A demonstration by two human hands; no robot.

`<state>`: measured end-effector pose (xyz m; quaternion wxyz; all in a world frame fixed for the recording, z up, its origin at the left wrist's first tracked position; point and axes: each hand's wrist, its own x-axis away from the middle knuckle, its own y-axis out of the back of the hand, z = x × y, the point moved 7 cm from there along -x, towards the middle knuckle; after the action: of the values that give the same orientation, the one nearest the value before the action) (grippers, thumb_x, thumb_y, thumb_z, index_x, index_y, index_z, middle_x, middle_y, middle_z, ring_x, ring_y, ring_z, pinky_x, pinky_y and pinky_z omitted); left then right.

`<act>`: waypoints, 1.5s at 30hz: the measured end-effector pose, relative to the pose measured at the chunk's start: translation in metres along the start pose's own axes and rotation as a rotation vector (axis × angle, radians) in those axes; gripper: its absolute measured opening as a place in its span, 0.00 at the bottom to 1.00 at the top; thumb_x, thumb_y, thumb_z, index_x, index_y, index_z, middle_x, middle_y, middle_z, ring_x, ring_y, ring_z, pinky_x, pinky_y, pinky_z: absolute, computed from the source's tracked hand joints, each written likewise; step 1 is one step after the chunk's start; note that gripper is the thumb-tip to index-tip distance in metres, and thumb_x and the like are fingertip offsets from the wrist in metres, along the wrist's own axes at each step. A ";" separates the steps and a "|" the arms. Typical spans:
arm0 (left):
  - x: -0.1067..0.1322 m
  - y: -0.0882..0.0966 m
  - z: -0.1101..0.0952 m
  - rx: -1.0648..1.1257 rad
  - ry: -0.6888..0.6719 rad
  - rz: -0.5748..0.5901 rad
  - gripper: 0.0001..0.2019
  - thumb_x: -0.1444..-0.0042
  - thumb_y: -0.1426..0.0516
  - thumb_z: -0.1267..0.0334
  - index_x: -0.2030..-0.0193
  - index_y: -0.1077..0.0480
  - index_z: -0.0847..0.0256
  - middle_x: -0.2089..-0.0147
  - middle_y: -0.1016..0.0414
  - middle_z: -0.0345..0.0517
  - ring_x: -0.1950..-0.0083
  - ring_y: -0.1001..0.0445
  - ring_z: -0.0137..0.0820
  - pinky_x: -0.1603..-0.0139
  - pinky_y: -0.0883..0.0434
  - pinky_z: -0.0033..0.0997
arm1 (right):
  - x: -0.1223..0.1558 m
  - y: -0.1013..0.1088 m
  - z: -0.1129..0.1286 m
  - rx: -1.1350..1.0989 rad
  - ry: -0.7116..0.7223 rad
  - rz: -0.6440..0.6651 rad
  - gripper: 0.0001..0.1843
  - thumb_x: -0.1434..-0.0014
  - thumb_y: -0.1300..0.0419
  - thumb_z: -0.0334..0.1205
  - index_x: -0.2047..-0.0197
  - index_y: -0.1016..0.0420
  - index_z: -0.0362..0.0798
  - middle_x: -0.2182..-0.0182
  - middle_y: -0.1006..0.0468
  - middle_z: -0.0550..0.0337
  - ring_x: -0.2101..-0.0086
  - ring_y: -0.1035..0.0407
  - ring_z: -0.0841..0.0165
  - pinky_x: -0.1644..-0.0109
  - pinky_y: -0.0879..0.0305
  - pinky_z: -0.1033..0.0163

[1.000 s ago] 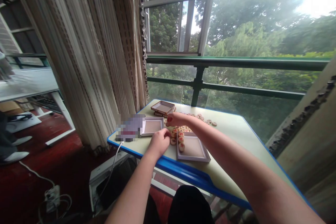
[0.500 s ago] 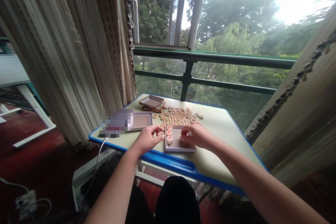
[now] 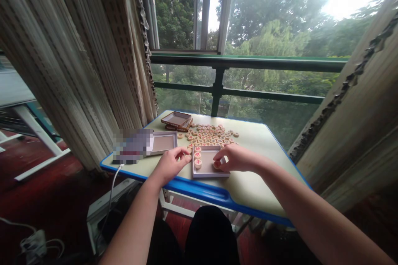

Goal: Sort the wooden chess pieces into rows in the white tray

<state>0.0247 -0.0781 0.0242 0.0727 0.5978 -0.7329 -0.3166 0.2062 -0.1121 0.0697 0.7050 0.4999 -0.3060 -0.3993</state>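
Note:
A shallow open box (image 3: 205,175) lies near the table's front edge. Along its left side stand three round Chinese chess pieces with red characters, the nearest being a chess piece (image 3: 198,163). My right hand (image 3: 236,158) reaches into the box from the right, its fingers closed on another red-marked chess piece (image 3: 217,165) low over the box floor. Just left of the box, my left hand (image 3: 174,161) is curled, thumb and fingertips pinching a chess piece (image 3: 187,157), mostly hidden by the fingers. Beyond the box spreads a crowd of loose chess pieces (image 3: 211,134).
A second shallow tray (image 3: 165,143) lies to the left, next to a blurred-out object (image 3: 132,145) with a white cable (image 3: 114,184). Two stacked brown box parts (image 3: 176,119) sit at the back left. The table (image 3: 261,182) has a blue rim; behind it runs a green railing (image 3: 248,63).
The view has shifted slightly, moving everything a little left. My right fingers have lifted somewhat, showing more of the red-marked piece in the box. My left hand stays beside the box.

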 end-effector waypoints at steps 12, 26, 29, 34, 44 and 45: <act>0.002 -0.001 -0.002 -0.008 -0.018 0.009 0.13 0.52 0.45 0.58 0.63 0.27 0.63 0.76 0.34 0.38 0.75 0.37 0.27 0.72 0.40 0.26 | -0.007 -0.009 -0.001 -0.055 0.036 -0.020 0.13 0.50 0.38 0.47 0.66 0.19 0.49 0.70 0.21 0.58 0.70 0.30 0.69 0.65 0.39 0.67; 0.002 -0.002 -0.002 0.012 -0.011 0.047 0.13 0.52 0.45 0.59 0.62 0.27 0.64 0.76 0.34 0.39 0.74 0.37 0.27 0.71 0.39 0.26 | -0.014 -0.017 0.009 -0.093 0.197 -0.064 0.08 0.48 0.39 0.38 0.65 0.19 0.48 0.70 0.22 0.58 0.69 0.31 0.70 0.62 0.39 0.66; 0.002 -0.001 -0.002 0.021 -0.018 0.029 0.13 0.51 0.45 0.58 0.63 0.27 0.63 0.75 0.32 0.40 0.72 0.35 0.29 0.70 0.38 0.26 | -0.017 -0.020 0.009 -0.038 0.158 -0.141 0.07 0.49 0.37 0.38 0.65 0.20 0.48 0.71 0.22 0.58 0.67 0.32 0.68 0.63 0.40 0.65; 0.001 -0.002 -0.001 0.041 -0.021 0.030 0.13 0.50 0.46 0.57 0.64 0.27 0.64 0.73 0.31 0.42 0.71 0.34 0.29 0.69 0.37 0.27 | -0.020 -0.028 0.010 -0.012 0.183 -0.179 0.05 0.49 0.37 0.39 0.68 0.21 0.48 0.71 0.22 0.58 0.65 0.33 0.67 0.61 0.40 0.65; 0.000 -0.001 -0.001 0.027 -0.036 0.029 0.13 0.50 0.46 0.57 0.64 0.27 0.63 0.73 0.30 0.42 0.72 0.34 0.29 0.70 0.37 0.26 | -0.020 -0.025 0.011 0.023 0.089 -0.202 0.07 0.50 0.37 0.44 0.72 0.21 0.49 0.74 0.23 0.59 0.67 0.34 0.67 0.66 0.41 0.66; 0.001 -0.001 -0.001 0.018 -0.036 0.029 0.13 0.50 0.46 0.57 0.64 0.27 0.63 0.73 0.30 0.41 0.72 0.34 0.29 0.70 0.37 0.26 | -0.020 -0.023 0.011 0.036 0.061 -0.214 0.08 0.50 0.36 0.44 0.72 0.21 0.49 0.75 0.23 0.59 0.67 0.34 0.67 0.67 0.42 0.66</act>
<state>0.0264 -0.0792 0.0242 0.0588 0.5817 -0.7455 -0.3199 0.1815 -0.1035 0.0506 0.6583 0.5544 -0.2362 -0.4512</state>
